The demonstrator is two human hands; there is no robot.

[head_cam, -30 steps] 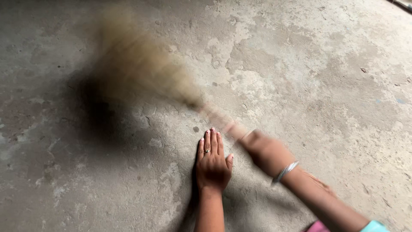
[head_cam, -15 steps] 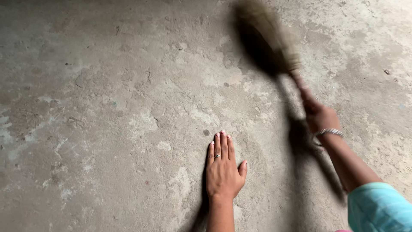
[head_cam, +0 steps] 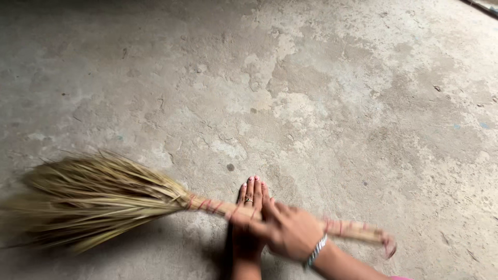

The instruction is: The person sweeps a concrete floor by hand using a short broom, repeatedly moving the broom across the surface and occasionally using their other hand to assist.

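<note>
My right hand (head_cam: 293, 233) grips the handle of a short grass broom (head_cam: 98, 197) whose straw head fans out low on the left, close to the concrete floor (head_cam: 321, 93). The handle is bound with red thread and its end sticks out to the right of my hand. A silver bangle sits on my right wrist. My left hand (head_cam: 250, 199) lies flat on the floor, fingers together, a ring on one finger; the broom handle and my right hand cross over it and hide most of it.
Rough, patchy grey concrete fills the view, with small bits of debris at the right. A pale edge of something shows at the top right corner (head_cam: 487, 4).
My right hand has swung the broom from the upper right down and across to the lower left. It now crosses above my left hand, which has stayed flat on the floor.
</note>
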